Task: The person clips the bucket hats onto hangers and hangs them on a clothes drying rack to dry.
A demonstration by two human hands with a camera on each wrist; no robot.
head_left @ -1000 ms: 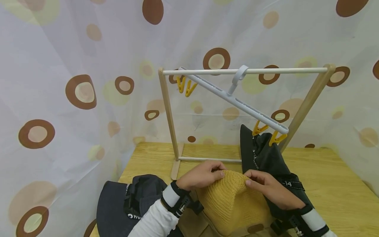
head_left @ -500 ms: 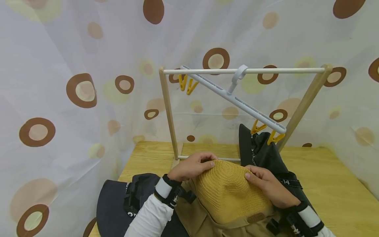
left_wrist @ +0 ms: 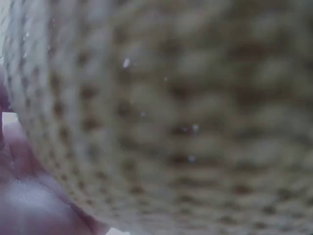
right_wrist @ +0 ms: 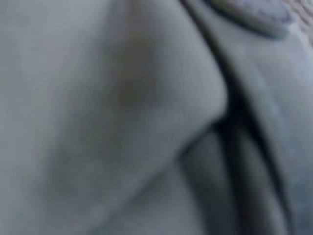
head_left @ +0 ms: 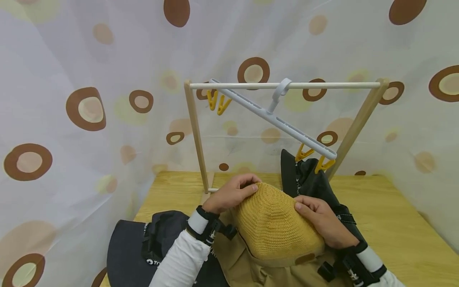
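Note:
A sun hat with a yellow knitted crown (head_left: 274, 227) and a wide tan cloth brim (head_left: 234, 259) is in front of me in the head view. A small brown patch (head_left: 305, 259) sits at the crown's lower edge. My left hand (head_left: 229, 195) pinches the crown's upper left between thumb and fingers. On the opposite side, my right hand (head_left: 324, 221) pinches the upper right. Blurred knit (left_wrist: 171, 122) fills most of the left wrist view, with part of the palm (left_wrist: 29, 196) at its left edge. The right wrist view holds only folded tan cloth (right_wrist: 98, 98) and the patch.
Behind the hat stands a wooden rack (head_left: 195, 131). From its top bar hangs a white hanger (head_left: 283, 125), tilted down to the right. Yellow clips (head_left: 325, 164) hold a black hat (head_left: 315, 179) at its low end. Another dark hat (head_left: 127, 251) lies left on the table (head_left: 376, 215).
Both hands have risen a little with the crown, and the left hand has shifted left. The crown's dented front has puffed out and shows rounder. The head view has turned slightly right.

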